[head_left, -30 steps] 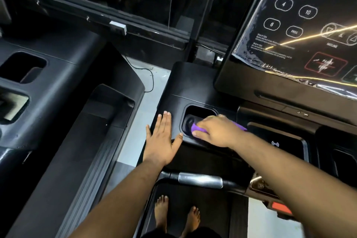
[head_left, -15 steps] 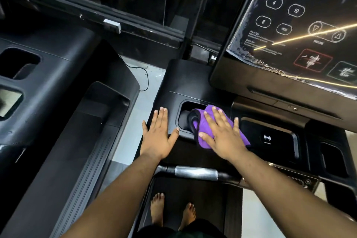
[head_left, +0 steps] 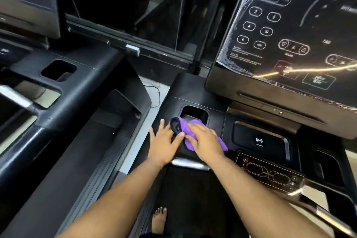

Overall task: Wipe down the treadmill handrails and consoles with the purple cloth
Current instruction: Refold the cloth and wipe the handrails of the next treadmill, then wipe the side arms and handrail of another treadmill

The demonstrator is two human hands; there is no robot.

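The purple cloth [head_left: 185, 127], with a black edge, lies on the black console deck [head_left: 190, 91] just in front of the cup-holder recess [head_left: 195, 112]. My right hand [head_left: 207, 142] presses flat on the cloth and covers most of it. My left hand [head_left: 164, 143] rests flat on the deck right beside it, fingers spread, thumb touching the cloth's edge. The glossy touch console [head_left: 289, 35] under plastic film rises at the upper right. A silver handrail bar [head_left: 190, 164] runs just below my wrists.
A wireless-charging pad [head_left: 259, 141] and a button panel [head_left: 270, 175] sit right of the cloth. A second treadmill's console deck [head_left: 58, 87] and handrail [head_left: 15, 96] stand at the left, with a strip of floor [head_left: 148, 114] and a cable between. My bare foot [head_left: 159, 218] stands on the belt.
The cloth came out of the cup-holder recess onto the deck in front of it, my right hand now flat on it. My left hand stayed beside it. The view tilted up.
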